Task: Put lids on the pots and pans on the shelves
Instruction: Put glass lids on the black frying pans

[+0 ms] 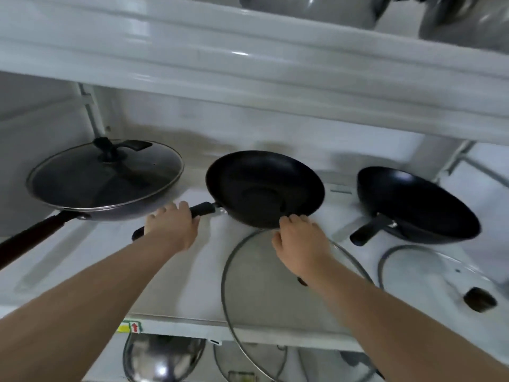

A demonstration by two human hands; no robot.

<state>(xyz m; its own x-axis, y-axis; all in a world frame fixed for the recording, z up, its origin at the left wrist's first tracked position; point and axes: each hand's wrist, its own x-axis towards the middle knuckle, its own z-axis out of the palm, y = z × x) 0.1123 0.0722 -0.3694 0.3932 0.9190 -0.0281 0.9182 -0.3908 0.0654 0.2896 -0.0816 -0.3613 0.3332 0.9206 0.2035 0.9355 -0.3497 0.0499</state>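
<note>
Three dark pans stand on a white shelf [192,271]. The left pan [115,212] wears a glass lid [104,175]. The middle pan [264,186] is bare, and my left hand [172,227] is shut around its black handle. My right hand [300,244] curls its fingers where that pan's near rim meets the far edge of a large glass lid [248,285]. This lid lies under my right forearm and overhangs the shelf front. Which of the two my right hand grips is unclear. The right pan [413,202] is bare, with a second glass lid [429,274] in front of it.
An upper shelf [248,64] hangs close overhead with grey pots on it. The left pan's long brown handle [27,244] sticks out past the shelf front. Below the shelf edge are a steel lid [162,357] and another glass lid [248,359].
</note>
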